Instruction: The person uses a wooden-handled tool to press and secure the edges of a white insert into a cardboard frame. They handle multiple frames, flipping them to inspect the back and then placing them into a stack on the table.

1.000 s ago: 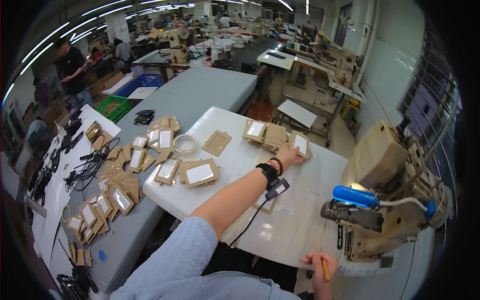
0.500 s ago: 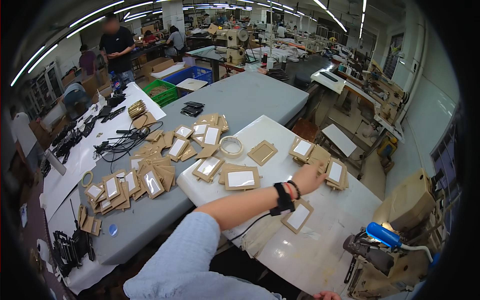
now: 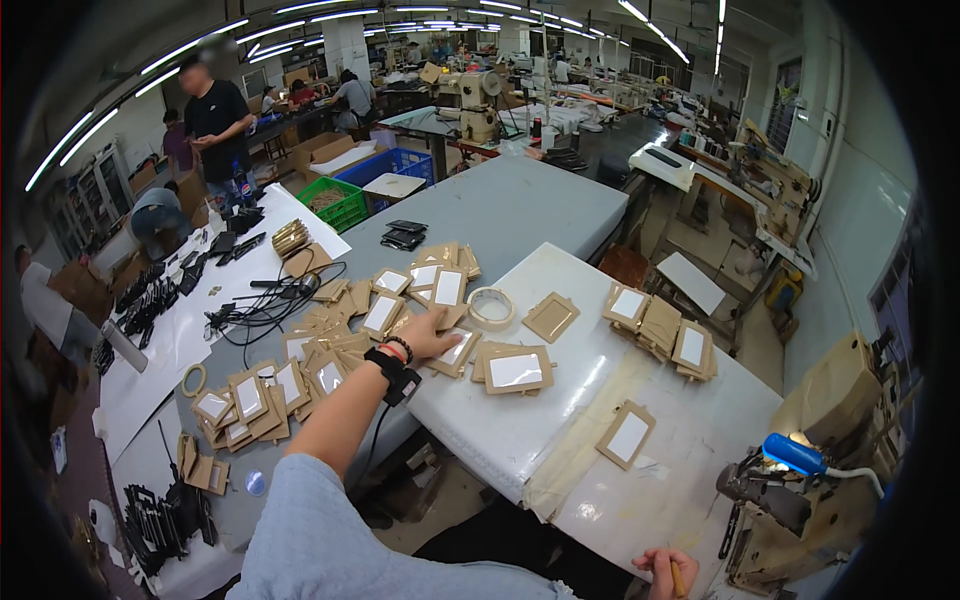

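Observation:
My left hand [image 3: 430,338] lies over the right edge of a heap of tan card holders [image 3: 325,375] with pale windows. Its thumb and fingers are apart, with one windowed card holder [image 3: 455,352] beside the thumb. Whether the fingertips touch a holder is hard to see. At the lower edge, my right hand [image 3: 662,571] is closed on a thin tan stick-like tool [image 3: 679,578], mostly hidden. On the white table are a single holder [image 3: 627,436], a frame-like tan piece [image 3: 551,317], a small stack [image 3: 516,370] and further stacked holders [image 3: 660,325].
A roll of tape [image 3: 491,309] stands by the heap. A sewing machine [image 3: 815,400] with a blue lamp [image 3: 794,454] is at the right. Black cables [image 3: 262,308] and black parts [image 3: 150,520] lie left. Beyond the grey table [image 3: 510,205], a person [image 3: 217,120] stands.
My left hand has moved from the stacked holders on the right, across the white table, to the heap on the left. My right hand shows more, with the stick-like tool now visible.

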A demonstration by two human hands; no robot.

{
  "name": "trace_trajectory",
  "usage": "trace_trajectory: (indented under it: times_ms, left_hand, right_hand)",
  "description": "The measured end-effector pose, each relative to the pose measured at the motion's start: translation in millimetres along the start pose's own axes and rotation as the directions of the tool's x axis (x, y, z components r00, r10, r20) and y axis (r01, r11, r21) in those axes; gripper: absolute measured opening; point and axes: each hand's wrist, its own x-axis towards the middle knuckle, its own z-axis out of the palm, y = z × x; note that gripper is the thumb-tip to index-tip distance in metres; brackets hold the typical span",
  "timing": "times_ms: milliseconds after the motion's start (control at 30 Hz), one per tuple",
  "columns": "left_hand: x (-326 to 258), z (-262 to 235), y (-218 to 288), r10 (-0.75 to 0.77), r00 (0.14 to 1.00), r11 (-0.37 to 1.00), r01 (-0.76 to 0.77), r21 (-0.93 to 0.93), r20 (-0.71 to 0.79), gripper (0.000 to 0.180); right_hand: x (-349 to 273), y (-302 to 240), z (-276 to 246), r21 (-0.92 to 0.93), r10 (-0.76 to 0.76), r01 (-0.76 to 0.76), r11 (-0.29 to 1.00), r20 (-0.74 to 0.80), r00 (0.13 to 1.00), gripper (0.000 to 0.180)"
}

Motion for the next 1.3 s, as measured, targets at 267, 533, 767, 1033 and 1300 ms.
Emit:
trace_trajectory:
  times_ms: [267, 533, 767, 1033, 1300]
  left_hand:
    - [-10.1, -46.4, 17.6, -0.298, 0.870, 0.896, 0.114, -0.429, -0.392, 0.039]
    - [-109.9, -52.5, 144.0, 0.183, 0.887, -0.181, 0.454, -0.873, 0.424, 0.047]
    - [-147.7, 29.7, 211.8, 0.288, 0.779, -0.050, 0.593, -0.804, 0.556, 0.044]
    - [-80.9, 94.3, 203.7, 0.005, 0.980, 0.657, 0.148, -0.739, 0.200, 0.034]
    - [-92.8, 94.0, 210.5, 0.183, 0.955, 0.956, -0.229, -0.186, -0.235, 0.046]
  right_hand:
    - [5.2, -2.3, 21.3, -0.018, 0.023, -0.022, 1.000, 0.072, 0.997, 0.036]
    - [21.0, -1.8, 28.1, 0.104, -0.049, 0.047, 0.993, 0.023, 0.999, 0.027]
    - [48.5, -5.0, 43.4, -0.060, -0.166, 0.171, 0.983, 0.080, 0.983, 0.015]
    - [117.2, 41.6, 7.7, -0.892, -0.494, 0.375, 0.254, 0.214, 0.843, 0.014]
    - [123.8, 40.3, -7.3, -0.891, -0.317, 0.264, 0.370, 0.146, 0.937, 0.037]
